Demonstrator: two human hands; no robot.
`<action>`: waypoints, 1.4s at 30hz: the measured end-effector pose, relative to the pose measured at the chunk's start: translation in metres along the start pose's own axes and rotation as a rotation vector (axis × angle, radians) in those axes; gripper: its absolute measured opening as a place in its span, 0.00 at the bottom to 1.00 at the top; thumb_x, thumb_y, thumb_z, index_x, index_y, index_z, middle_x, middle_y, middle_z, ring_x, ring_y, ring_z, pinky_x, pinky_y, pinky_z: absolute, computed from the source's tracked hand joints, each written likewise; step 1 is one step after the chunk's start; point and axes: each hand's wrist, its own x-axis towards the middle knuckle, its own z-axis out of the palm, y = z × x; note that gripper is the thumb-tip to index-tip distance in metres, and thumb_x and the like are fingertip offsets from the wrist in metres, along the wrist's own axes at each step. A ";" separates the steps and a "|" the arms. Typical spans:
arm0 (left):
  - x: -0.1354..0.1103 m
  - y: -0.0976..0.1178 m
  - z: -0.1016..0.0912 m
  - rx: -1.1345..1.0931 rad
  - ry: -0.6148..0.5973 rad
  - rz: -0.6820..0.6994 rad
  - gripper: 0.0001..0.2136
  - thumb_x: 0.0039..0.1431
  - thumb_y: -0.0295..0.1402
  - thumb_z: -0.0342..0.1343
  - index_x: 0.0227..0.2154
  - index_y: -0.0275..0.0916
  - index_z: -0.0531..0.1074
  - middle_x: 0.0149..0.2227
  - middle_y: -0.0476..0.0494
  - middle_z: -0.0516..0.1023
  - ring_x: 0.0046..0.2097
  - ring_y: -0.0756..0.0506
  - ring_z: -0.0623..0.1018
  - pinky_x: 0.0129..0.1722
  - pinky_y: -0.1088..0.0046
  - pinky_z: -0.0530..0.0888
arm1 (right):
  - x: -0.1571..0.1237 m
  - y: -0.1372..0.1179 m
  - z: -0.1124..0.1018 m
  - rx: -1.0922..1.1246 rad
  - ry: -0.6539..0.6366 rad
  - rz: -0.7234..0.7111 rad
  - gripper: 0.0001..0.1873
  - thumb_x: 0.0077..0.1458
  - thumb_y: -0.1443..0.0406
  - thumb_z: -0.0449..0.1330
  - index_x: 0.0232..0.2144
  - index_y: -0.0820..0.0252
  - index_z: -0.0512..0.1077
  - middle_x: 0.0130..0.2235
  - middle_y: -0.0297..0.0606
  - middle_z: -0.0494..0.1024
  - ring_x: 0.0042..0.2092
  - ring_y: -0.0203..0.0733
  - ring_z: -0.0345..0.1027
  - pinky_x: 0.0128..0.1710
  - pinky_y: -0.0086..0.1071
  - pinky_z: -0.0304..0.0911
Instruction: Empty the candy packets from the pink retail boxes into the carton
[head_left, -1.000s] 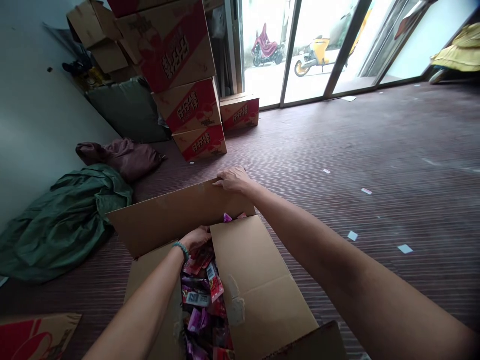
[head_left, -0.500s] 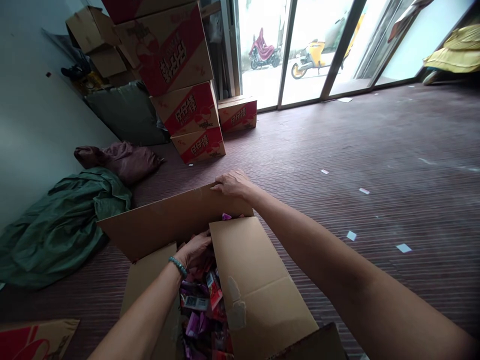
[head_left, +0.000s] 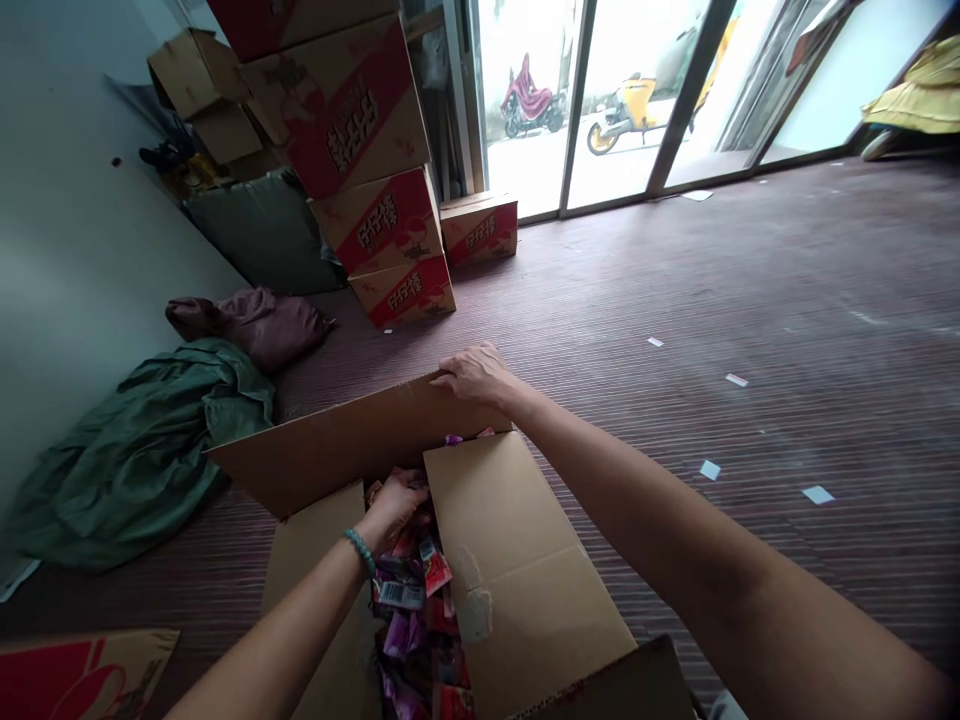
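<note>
An open cardboard box (head_left: 525, 560) stands low in front of me, its flaps folded up and outward. Inside lie many small shiny packets (head_left: 405, 635), red and purple, one showing a barcode. My left hand (head_left: 397, 505), with a green bead bracelet (head_left: 360, 550) at the wrist, reaches into the far end of the box among the packets. Its fingers are curled, and what they hold is partly hidden. My right hand (head_left: 474, 375) grips the top edge of the far flap (head_left: 330, 450), thumb and fingers closed on the cardboard.
Red-and-tan cartons (head_left: 397, 220) are stacked ahead to the left, beside a smaller carton (head_left: 480, 230). Green cloth (head_left: 150, 450) and a maroon bundle (head_left: 259, 325) lie along the left wall. Paper scraps (head_left: 817, 494) dot the floor. Glass doors (head_left: 611, 190) stand at the back.
My left hand has drawn back a little from beside the right flap, with its fingers curled more among the packets. My right hand keeps hold of the far flap. The view has shifted slightly.
</note>
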 end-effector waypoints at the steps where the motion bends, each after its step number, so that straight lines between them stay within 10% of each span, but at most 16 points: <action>1: 0.001 -0.001 0.002 0.007 0.009 0.018 0.18 0.42 0.23 0.61 0.40 0.35 0.75 0.24 0.47 0.78 0.16 0.52 0.69 0.15 0.78 0.66 | -0.002 -0.001 0.000 -0.004 -0.001 0.000 0.22 0.63 0.49 0.49 0.37 0.55 0.77 0.38 0.40 0.81 0.42 0.45 0.72 0.40 0.35 0.51; 8: 0.003 -0.004 0.005 -0.190 -0.237 0.122 0.26 0.39 0.27 0.66 0.46 0.36 0.71 0.35 0.42 0.81 0.36 0.44 0.81 0.34 0.72 0.76 | -0.008 -0.004 -0.002 0.006 0.012 -0.001 0.23 0.64 0.49 0.47 0.36 0.55 0.76 0.38 0.39 0.81 0.42 0.44 0.72 0.41 0.36 0.51; 14: 0.015 -0.012 0.008 -0.311 -0.185 0.075 0.35 0.34 0.29 0.70 0.50 0.40 0.67 0.43 0.40 0.80 0.43 0.41 0.80 0.43 0.66 0.77 | 0.000 0.000 0.001 0.007 0.000 0.003 0.21 0.63 0.50 0.49 0.37 0.55 0.76 0.37 0.39 0.81 0.41 0.44 0.72 0.40 0.36 0.50; 29: -0.009 -0.001 0.002 -0.064 0.037 -0.124 0.05 0.40 0.22 0.63 0.23 0.34 0.73 0.27 0.44 0.78 0.28 0.48 0.76 0.22 0.79 0.71 | -0.006 -0.004 -0.001 -0.005 0.021 0.007 0.21 0.63 0.50 0.49 0.37 0.55 0.76 0.37 0.40 0.81 0.41 0.44 0.72 0.41 0.36 0.50; 37: -0.090 0.023 -0.013 0.269 0.102 0.083 0.08 0.49 0.30 0.62 0.35 0.37 0.79 0.31 0.43 0.80 0.31 0.42 0.80 0.30 0.71 0.76 | -0.074 -0.024 -0.012 0.012 -0.004 -0.020 0.23 0.65 0.50 0.46 0.35 0.55 0.76 0.38 0.40 0.81 0.42 0.44 0.71 0.44 0.37 0.49; 42: -0.193 -0.036 -0.038 0.844 0.268 0.771 0.26 0.53 0.45 0.60 0.56 0.48 0.71 0.57 0.42 0.73 0.55 0.36 0.74 0.53 0.64 0.72 | -0.135 -0.042 -0.011 0.065 -0.061 -0.030 0.27 0.63 0.44 0.44 0.39 0.54 0.74 0.41 0.38 0.80 0.46 0.46 0.70 0.42 0.36 0.51</action>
